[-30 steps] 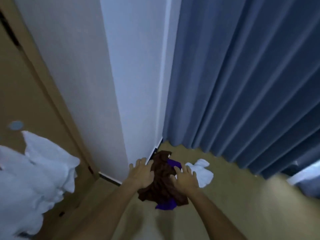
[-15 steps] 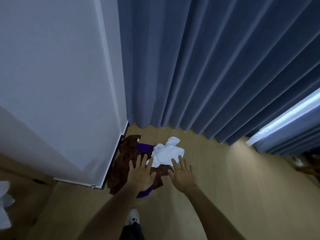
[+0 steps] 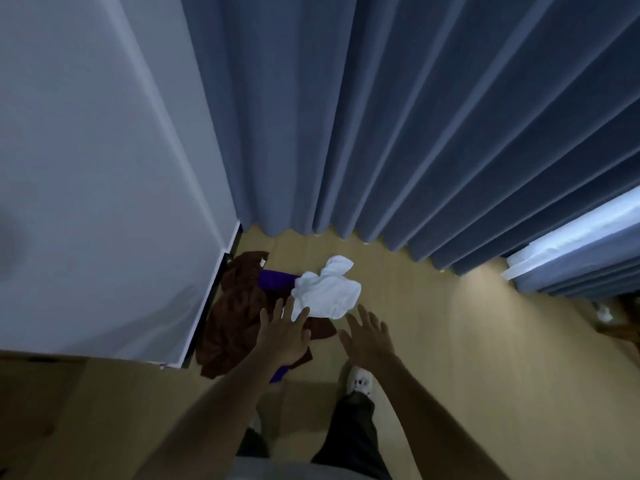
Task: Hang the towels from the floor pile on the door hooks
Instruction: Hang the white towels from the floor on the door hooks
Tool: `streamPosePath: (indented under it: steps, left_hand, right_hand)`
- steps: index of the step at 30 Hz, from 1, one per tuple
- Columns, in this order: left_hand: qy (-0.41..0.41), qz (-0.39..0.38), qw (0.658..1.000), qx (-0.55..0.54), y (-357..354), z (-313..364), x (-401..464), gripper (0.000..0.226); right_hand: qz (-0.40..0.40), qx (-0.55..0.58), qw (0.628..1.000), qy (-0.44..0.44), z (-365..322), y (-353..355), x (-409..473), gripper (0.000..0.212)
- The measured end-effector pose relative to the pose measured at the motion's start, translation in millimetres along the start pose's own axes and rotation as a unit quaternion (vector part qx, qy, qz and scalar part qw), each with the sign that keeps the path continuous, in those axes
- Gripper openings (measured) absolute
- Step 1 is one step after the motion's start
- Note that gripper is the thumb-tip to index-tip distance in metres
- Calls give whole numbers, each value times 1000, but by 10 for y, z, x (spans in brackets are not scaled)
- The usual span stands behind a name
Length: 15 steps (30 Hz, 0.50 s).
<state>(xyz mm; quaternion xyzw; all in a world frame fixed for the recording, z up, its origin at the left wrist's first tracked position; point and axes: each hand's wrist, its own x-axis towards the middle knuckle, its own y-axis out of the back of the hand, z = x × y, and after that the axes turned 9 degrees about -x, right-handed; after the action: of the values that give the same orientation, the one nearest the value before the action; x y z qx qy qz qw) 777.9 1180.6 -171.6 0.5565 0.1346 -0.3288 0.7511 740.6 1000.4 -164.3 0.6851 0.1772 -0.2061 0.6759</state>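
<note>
A pile of towels lies on the wooden floor by the wall corner: a crumpled brown towel (image 3: pixel 235 317), a purple towel (image 3: pixel 275 280) partly under it, and a white towel (image 3: pixel 329 291) on the right side. My left hand (image 3: pixel 282 336) reaches down over the brown towel with fingers spread, its fingertips near the white towel's edge. My right hand (image 3: pixel 369 336) stretches out beside the pile, fingers straight, holding nothing. No door hooks are in view.
A white wall (image 3: pixel 104 202) stands at the left with its corner at the pile. Blue curtains (image 3: pixel 381 133) hang across the back. A bright gap (image 3: pixel 571 244) shows at the right. My white shoe (image 3: pixel 360 381) stands on the floor below my right hand.
The view has swung right and down, away from the door and the hanging white towel. Both hands have lifted off the brown towel and spread apart above the pile.
</note>
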Motion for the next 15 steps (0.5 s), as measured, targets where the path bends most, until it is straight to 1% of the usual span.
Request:
streamPosePath:
  steps: [2, 4, 6, 8, 10, 12, 15]
  left_hand:
    - [37, 1, 999, -14, -31, 10, 151, 57]
    - [83, 10, 996, -29, -49, 41, 290, 57]
    - [137, 25, 989, -47, -73, 111, 419, 57]
    - [176, 30, 981, -79, -94, 210, 527, 57]
    - [205, 45, 973, -99, -149, 301, 636, 58]
    - [226, 45, 966, -116, -203, 375, 752, 60]
    - [245, 32, 959, -139, -371, 383, 974, 62]
  right_hand:
    - [-24, -42, 999, 24, 169, -7, 299, 52]
    - [15, -66, 994, 84, 312, -47, 617, 48]
    - [-8, -87, 988, 127, 473, -117, 941, 46]
    - [-3, -77, 985, 153, 653, -263, 1229, 37]
    - [-25, -101, 976, 191, 759, -217, 1415, 26]
    - [-48, -94, 971, 215, 852, -199, 1579, 32]
    - [-44, -123, 964, 233, 915, -303, 1898, 43]
